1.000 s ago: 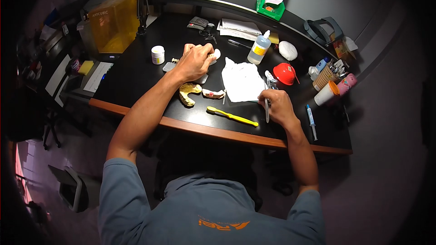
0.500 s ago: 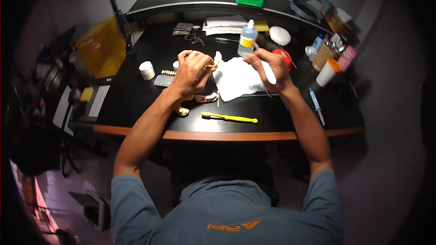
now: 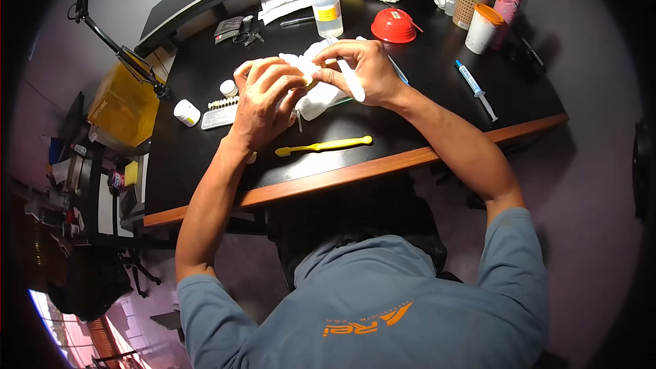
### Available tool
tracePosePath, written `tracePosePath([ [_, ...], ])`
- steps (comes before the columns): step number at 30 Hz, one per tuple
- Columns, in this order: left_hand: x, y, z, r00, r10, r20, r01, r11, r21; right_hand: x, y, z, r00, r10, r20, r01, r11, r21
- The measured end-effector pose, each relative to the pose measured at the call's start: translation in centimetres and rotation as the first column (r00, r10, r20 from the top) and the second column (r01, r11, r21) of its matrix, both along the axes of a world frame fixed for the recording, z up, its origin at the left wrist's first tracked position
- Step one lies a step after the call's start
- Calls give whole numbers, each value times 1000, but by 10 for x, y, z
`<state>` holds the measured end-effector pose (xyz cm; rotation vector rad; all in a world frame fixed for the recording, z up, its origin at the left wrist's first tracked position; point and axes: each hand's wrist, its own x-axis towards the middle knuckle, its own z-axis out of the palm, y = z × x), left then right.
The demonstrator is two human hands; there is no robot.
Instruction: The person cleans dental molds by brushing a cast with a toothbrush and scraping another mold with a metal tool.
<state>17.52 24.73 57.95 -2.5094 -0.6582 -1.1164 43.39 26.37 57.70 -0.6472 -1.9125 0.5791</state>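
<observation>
My left hand (image 3: 265, 99) is closed around a small white, tooth-like dental model (image 3: 301, 66); glare and fingers hide much of it. Pinched in my right hand (image 3: 372, 72) is a white-handled tool (image 3: 352, 82), its working end not clear to me. The fingertips of both hands meet at the model. Below them lies a crumpled white cloth (image 3: 320, 101). A yellow toothbrush (image 3: 328, 145) rests nearer the table edge. Left of my left hand are a tooth shade guide (image 3: 219, 117) and a white jar (image 3: 186, 113).
Behind my hands stand a clear bottle (image 3: 328, 17) and a red bowl (image 3: 394, 25). Toward the right are a cup with an orange lid (image 3: 482, 31), a woven pen holder (image 3: 471, 3) and a blue-tipped syringe (image 3: 476, 89). A lamp arm (image 3: 113, 42) rises at left.
My right hand has come leftward with the white-handled tool and now meets my left hand at the model. The whole view has shifted and turned.
</observation>
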Motion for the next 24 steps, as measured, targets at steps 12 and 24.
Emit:
tracePosePath([
  [12, -4, 12, -10, 844, -42, 534, 491, 459, -740, -10, -8, -5, 981, -98, -167, 100, 995, -2],
  [24, -11, 8, 1, 849, 15, 528, 431, 557, -710, -11, -16, 0, 987, -158, 18, 159, 987, -39],
])
